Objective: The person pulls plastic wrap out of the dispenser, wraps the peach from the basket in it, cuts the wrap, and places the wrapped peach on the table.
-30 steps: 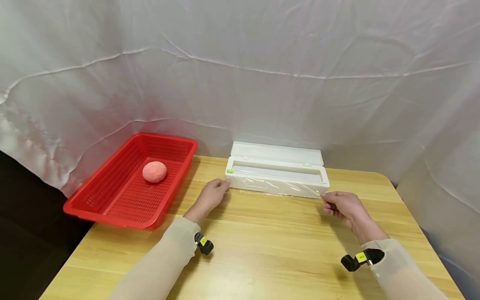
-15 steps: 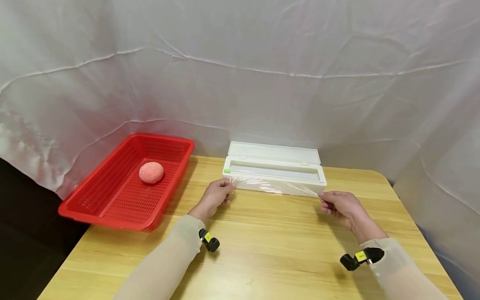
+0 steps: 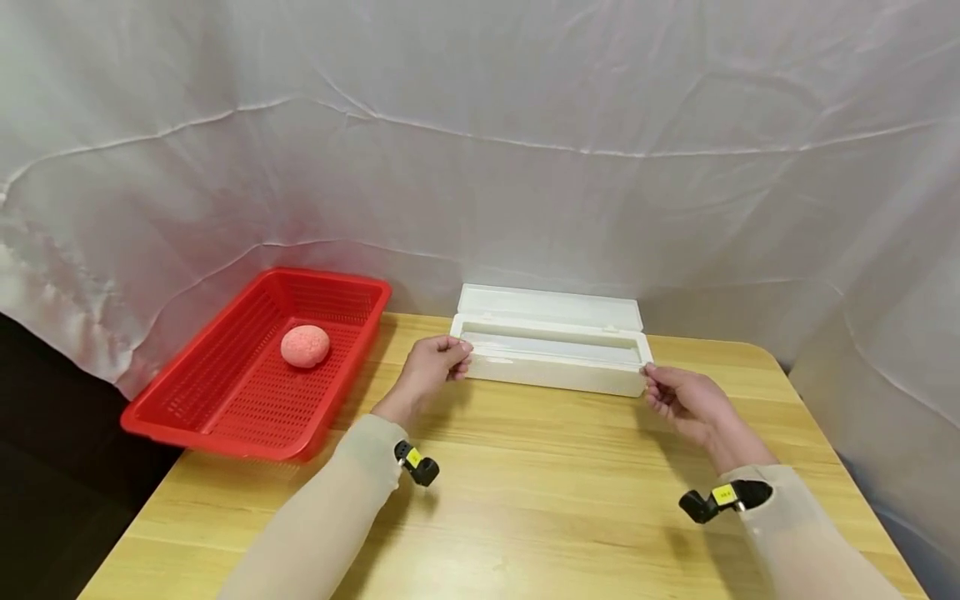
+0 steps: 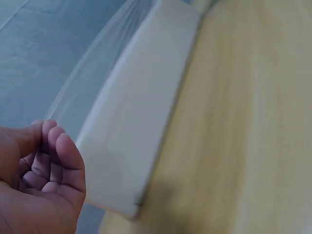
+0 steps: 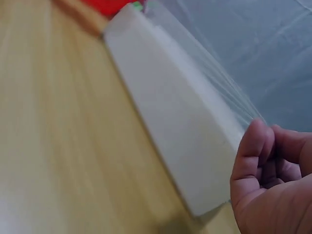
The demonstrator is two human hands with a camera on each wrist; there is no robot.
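Note:
A long white film dispenser box (image 3: 555, 375) lies at the back of the wooden table (image 3: 540, 492), its lid folded back. My left hand (image 3: 459, 357) pinches the clear film at the box's left end. My right hand (image 3: 649, 379) pinches it at the right end. In the left wrist view the film (image 4: 92, 68) runs from my curled left hand (image 4: 46, 131) up along the box (image 4: 141, 122). In the right wrist view the film (image 5: 209, 73) stretches from my right hand (image 5: 261, 131) over the box (image 5: 180, 131).
A red mesh basket (image 3: 213, 435) sits at the table's left rear with a pink ball (image 3: 305, 345) inside. White cloth (image 3: 525, 167) hangs close behind the box and along the right side. Bare tabletop lies between my forearms and the box.
Both hands have moved back and up from in front of the box to its two ends, keeping hold of the film. The film now lies close against the box.

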